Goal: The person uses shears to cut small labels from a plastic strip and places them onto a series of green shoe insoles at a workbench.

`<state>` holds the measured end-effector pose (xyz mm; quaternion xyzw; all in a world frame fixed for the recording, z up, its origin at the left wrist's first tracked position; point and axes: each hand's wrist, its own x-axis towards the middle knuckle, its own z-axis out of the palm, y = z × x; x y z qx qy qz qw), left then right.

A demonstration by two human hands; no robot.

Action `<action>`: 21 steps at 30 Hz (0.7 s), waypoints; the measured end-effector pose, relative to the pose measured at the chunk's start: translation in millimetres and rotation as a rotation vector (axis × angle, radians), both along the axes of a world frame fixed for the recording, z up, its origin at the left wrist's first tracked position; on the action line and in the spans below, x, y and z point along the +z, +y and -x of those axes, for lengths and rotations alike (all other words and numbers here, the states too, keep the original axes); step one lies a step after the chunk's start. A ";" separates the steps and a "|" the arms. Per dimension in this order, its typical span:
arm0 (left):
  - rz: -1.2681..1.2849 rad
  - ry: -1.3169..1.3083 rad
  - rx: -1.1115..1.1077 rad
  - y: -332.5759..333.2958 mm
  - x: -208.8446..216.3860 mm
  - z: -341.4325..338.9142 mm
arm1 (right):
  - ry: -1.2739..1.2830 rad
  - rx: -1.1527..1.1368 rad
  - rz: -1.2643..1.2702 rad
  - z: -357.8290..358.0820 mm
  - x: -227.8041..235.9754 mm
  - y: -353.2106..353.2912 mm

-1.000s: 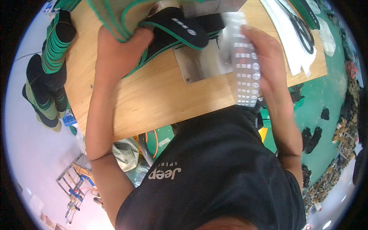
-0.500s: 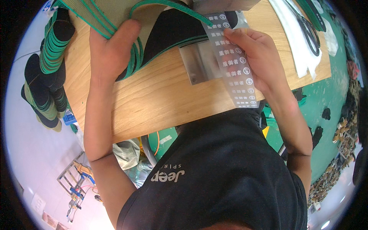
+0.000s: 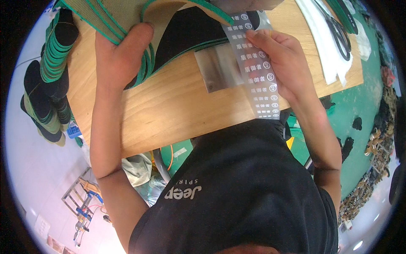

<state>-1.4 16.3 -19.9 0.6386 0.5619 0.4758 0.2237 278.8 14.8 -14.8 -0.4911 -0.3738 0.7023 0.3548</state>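
Observation:
My left hand (image 3: 124,55) is closed round several green-edged insoles (image 3: 186,34), its thumb lying across them and its other fingers hidden. Some turn a tan woven side up; the one beneath shows a black face and points right. Between the thumb and fingers of my right hand (image 3: 285,59) is a translucent strip of labels (image 3: 256,80) with white print repeated down its length. The strip's upper part overlaps the black insole's tip, and its lower end hangs past the table's near edge. Under the strip lies a shiny metal plate (image 3: 215,70).
A wooden table (image 3: 169,114) spans the view under my hands. Black-handled scissors (image 3: 340,38) rest on white sheets (image 3: 325,46) at the right. A grey metal block (image 3: 249,4) stands at the far edge. Stacked insoles (image 3: 59,48) sit left of the table.
The whole view has shifted slightly to the left. Both hands keep their holds, and the strip and insoles look almost unmoved relative to each other.

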 end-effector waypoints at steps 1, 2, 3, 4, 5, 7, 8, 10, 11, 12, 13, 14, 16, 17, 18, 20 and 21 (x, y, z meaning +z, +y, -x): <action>0.002 0.034 0.011 -0.5 -1.4 1.8 | 0.001 0.000 0.011 -0.7 0.5 0.4; 0.021 -0.009 0.006 -0.3 -2.0 1.0 | 0.004 0.000 0.021 -0.6 0.7 1.0; 0.040 -0.051 0.001 -0.2 -2.5 -0.2 | 0.007 -0.001 0.030 -0.5 1.2 0.9; 0.059 -0.094 -0.004 -0.6 -2.8 -1.9 | -0.042 -0.013 0.024 0.5 1.5 -1.8; 0.030 -0.018 -0.053 -0.1 -0.7 -4.2 | -0.084 -0.023 -0.003 2.7 1.5 -1.6; -0.028 0.137 -0.151 -2.7 4.4 -13.6 | -0.098 -0.032 -0.040 3.7 -0.2 3.0; 0.056 0.146 -0.148 -4.4 8.3 -21.2 | -0.076 -0.032 -0.031 2.7 -2.4 2.0; 0.226 0.164 -0.145 -5.7 18.3 -34.3 | -0.042 -0.041 -0.009 1.9 -2.8 -2.4; 0.386 0.185 -0.139 -5.3 18.4 -29.8 | -0.029 -0.052 -0.005 2.2 -1.3 -3.5; 0.307 0.190 -0.168 -5.1 17.8 -34.4 | -0.017 -0.064 0.000 2.6 0.2 -4.6; 0.228 0.194 -0.197 -5.1 18.7 -45.5 | -0.016 -0.063 -0.003 3.6 2.6 -5.2; 0.151 0.197 -0.227 -5.6 22.6 -53.7 | -0.015 -0.062 -0.004 4.3 6.3 -5.4; 0.220 0.363 -0.214 -7.0 25.0 -49.3 | -0.031 -0.041 -0.029 6.1 7.8 -5.6; 0.100 0.404 -0.235 -6.6 23.9 -50.2 | -0.049 -0.019 -0.054 7.2 2.9 -4.6; -0.021 0.443 -0.255 -5.6 23.9 -51.1 | -0.067 0.003 -0.079 7.3 -0.6 -4.9; 0.019 0.381 -0.284 -3.4 25.0 -52.1 | -0.076 -0.013 -0.120 5.7 -2.4 -7.0; 0.040 0.348 -0.296 -3.7 25.1 -51.9 | -0.082 -0.017 -0.139 4.8 -3.7 -7.7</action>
